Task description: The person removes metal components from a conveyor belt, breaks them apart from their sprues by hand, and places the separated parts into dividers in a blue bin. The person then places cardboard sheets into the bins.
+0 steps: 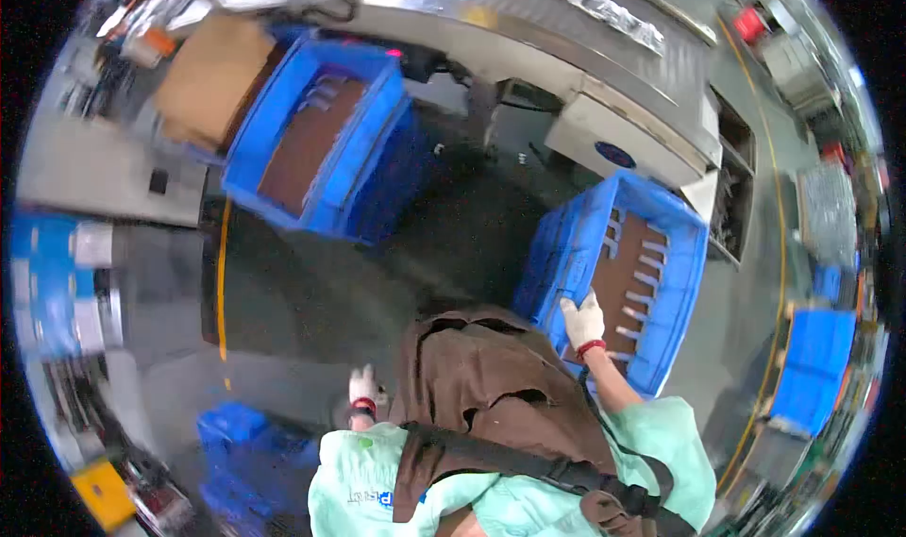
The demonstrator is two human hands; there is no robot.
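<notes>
My right hand (583, 323), in a white glove with a red band at the wrist, rests on the near-left rim of a blue plastic crate (692, 282). Its fingers appear hooked over that rim, with the thumb apart. Inside the crate, several pale, slim parts (645, 278) lie in a row on a brown sheet (612, 287). Down at my left side hangs my left hand (364, 386), also gloved in white. Its fingers are somewhat apart, and I see nothing in it.
Another blue crate (363, 145) with a brown sheet and a few pale parts stands ahead on the left, beside a cardboard box (212, 79). A long metal machine bench (528, 37) runs across the front. Blue bins (236, 443) sit behind my left side.
</notes>
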